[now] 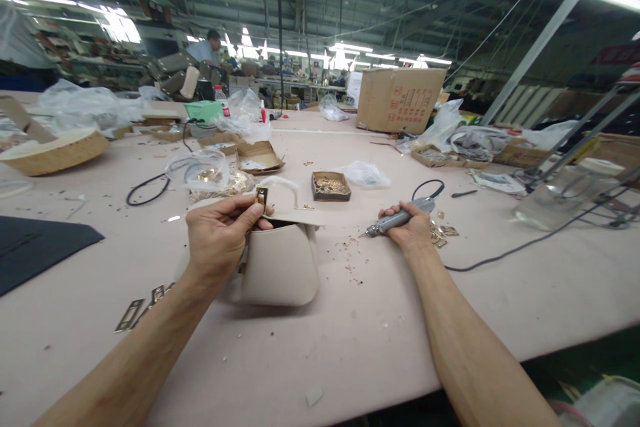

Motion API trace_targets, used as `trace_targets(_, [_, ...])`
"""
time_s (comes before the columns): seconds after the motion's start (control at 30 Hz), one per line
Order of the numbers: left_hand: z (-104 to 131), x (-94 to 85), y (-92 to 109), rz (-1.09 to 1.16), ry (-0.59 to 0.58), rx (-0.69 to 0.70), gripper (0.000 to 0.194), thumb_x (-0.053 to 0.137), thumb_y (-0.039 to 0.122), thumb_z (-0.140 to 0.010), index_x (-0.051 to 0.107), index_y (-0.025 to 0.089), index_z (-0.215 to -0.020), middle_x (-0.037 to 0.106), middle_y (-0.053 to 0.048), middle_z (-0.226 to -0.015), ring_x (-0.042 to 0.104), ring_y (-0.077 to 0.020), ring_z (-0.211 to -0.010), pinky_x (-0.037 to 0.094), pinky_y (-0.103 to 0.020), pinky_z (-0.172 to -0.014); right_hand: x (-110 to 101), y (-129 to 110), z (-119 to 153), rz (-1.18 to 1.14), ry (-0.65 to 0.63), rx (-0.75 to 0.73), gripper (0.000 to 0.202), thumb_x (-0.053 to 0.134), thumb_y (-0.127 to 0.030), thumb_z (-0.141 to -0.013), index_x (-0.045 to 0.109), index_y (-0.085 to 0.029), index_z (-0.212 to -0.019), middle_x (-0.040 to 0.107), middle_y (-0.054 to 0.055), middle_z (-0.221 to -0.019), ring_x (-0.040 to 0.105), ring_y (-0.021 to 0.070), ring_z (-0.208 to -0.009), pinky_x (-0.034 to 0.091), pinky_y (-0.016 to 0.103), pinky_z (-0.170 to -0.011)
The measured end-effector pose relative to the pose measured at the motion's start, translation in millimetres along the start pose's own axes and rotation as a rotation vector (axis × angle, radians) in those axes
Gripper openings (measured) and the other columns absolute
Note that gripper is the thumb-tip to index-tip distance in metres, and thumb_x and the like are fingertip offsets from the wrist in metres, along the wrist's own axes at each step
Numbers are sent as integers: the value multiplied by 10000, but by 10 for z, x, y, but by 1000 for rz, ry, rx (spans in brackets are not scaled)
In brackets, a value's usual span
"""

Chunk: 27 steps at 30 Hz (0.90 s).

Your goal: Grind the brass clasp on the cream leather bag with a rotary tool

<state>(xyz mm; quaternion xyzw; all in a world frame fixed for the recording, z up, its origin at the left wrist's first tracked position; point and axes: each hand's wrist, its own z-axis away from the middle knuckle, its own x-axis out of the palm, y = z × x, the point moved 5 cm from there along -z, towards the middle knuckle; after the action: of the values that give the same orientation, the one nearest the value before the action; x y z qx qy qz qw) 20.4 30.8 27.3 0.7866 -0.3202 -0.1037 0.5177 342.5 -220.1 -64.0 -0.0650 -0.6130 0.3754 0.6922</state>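
Observation:
A beige handbag point(283, 267) stands on the table in front of me, its flap raised. My left hand point(220, 233) is closed at the bag's upper left, pinching a small gold metal plate point(261, 197) with a slot in it. Some of its fingers lie behind the flap's edge, so their hold there is partly hidden. My right hand point(410, 227) grips a grey electric screwdriver point(400, 219), whose tip points left, low over tiny gold screws point(353, 267) scattered on the table. More gold plates point(440, 233) lie just right of that hand, and others point(131, 315) beside my left forearm.
Behind the bag sit a small box of screws point(330, 187) and a clear plastic bag point(367, 173). A dark cable point(500, 257) crosses the right side near a clear jar point(545, 203). A black sheet point(40, 250) lies left; a cardboard box point(400, 100) stands at the back.

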Motion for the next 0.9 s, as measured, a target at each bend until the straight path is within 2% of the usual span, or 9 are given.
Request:
trace_targets(0.33, [15,15,29,5,-1,-13,296,883,312,-747,767,122,-942,767,-111,-853,700,-179,-596,586,-238,-545,1,21,-14,5,-31,-16,146,570,-104,-797,468,-209,-798,522,-31,-650,536,135,-544,619,368,-643])
trace_targets(0.9, [-7,23,33,37,-17,-2,266,880,283,-746,780,109,-919,765,-109,-826,689,-172,-582,573,-227,-548,8,5,-22,0,-14,-31,139,582,-104,-773,479,-196,-791,505,-29,-663,524,135,-558,612,368,-641])
